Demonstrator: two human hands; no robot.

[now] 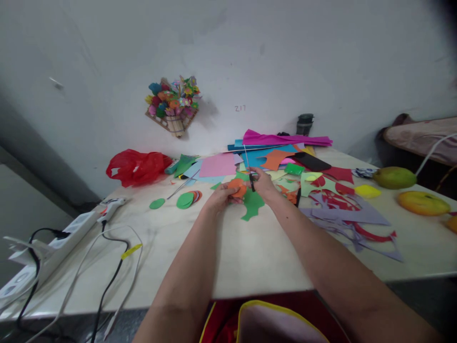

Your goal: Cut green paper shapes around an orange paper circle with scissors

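Pinched in my left hand [220, 196] is a rounded piece of orange paper [237, 188]. My right hand [262, 183] is closed around the dark handle of a thin metal tool [247, 159], its shaft pointing up and away; whether it is scissors I cannot tell. Beneath and between both hands lies an irregular green paper scrap [253, 204]. Left of my left hand, green paper circles [184, 200] overlap some orange ones, and a single green circle [157, 204] lies further left.
Coloured sheets [218, 165] and a black phone [312, 161] lie at the back. Purple scraps [353, 212] and mangoes [394, 177] are on the right. A red bag [137, 166], cables and a power strip [53, 252] occupy the left of the table [178, 247].
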